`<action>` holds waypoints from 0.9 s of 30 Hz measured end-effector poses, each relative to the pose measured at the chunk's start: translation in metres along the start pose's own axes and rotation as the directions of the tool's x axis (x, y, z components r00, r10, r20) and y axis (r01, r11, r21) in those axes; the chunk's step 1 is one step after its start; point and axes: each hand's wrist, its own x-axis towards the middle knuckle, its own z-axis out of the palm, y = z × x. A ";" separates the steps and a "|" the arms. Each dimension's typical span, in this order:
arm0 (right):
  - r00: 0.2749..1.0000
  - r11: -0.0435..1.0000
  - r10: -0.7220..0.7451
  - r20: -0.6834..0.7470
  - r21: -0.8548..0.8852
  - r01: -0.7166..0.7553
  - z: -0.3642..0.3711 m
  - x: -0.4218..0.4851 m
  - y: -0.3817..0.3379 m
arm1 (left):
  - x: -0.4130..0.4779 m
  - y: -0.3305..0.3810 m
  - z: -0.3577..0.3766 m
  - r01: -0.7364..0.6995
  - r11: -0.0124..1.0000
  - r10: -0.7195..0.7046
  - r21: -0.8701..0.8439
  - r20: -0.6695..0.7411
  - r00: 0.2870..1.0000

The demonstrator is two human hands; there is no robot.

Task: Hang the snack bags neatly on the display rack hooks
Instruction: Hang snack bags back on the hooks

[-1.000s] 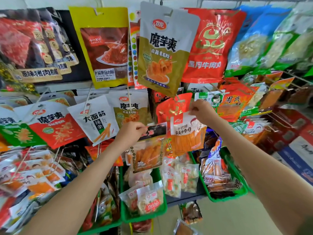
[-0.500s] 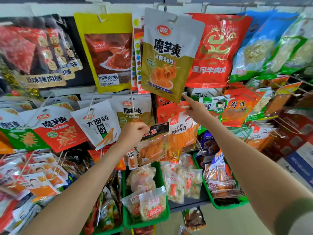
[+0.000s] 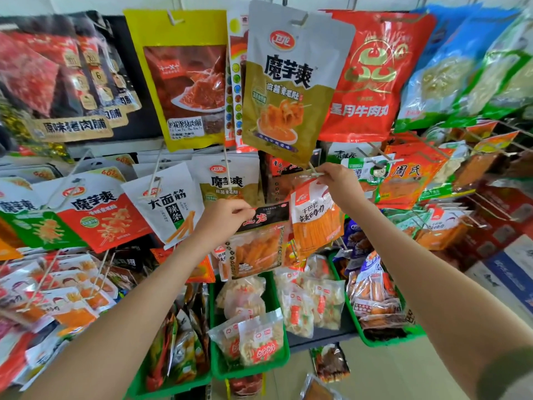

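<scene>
Two snack bags sit near the middle of the view, both of glossy, crinkled plastic film.

The black-topped bag (image 3: 261, 243) is a flat rectangle. It has a black printed header with red characters and a clear window below, through which orange sticks show. The left hand (image 3: 223, 219) grips the header at its 9 o'clock corner, thumb and fingers closed on the film. The bag hangs tilted from that hand alone, in front of the rack.

At 2 o'clock of it, touching and partly overlapped by it, is the orange bag (image 3: 314, 217). It is white and red at the top, with dense orange strips pictured lower down and a clear strip along its top edge. The right hand (image 3: 340, 186) pinches that top edge, fingertips together on it, at the tip of one thin, pale metal hook (image 3: 312, 168) that slants out from the rack. Whether the bag's hole is fully over the hook I cannot tell.

At 12 o'clock of both hands hangs a large, smooth white-and-gold pouch (image 3: 291, 82), with a shiny red pouch (image 3: 372, 76) at its 3 o'clock. At 6 o'clock, three green trays (image 3: 253, 369) of hard plastic hold small, lumpy clear packets.
</scene>
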 end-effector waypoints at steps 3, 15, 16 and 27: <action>1.000 1.000 0.009 0.016 -0.025 -0.008 -0.005 -0.016 0.013 | -0.002 0.001 -0.001 -0.018 1.000 0.018 -0.001 -0.037 0.999; 0.979 0.958 -0.067 -0.193 -0.286 0.009 -0.046 -0.067 0.068 | 0.036 0.056 0.038 -0.139 0.990 0.139 0.010 -0.009 0.990; 0.977 0.955 -0.045 -0.207 -0.297 -0.019 -0.053 -0.069 0.071 | 0.041 0.062 0.041 -0.129 0.992 0.129 0.006 -0.006 0.992; 0.988 0.994 0.032 -0.148 -0.101 -0.047 -0.101 -0.085 0.082 | 0.083 0.090 0.071 -0.055 0.991 0.054 -0.120 -0.011 0.998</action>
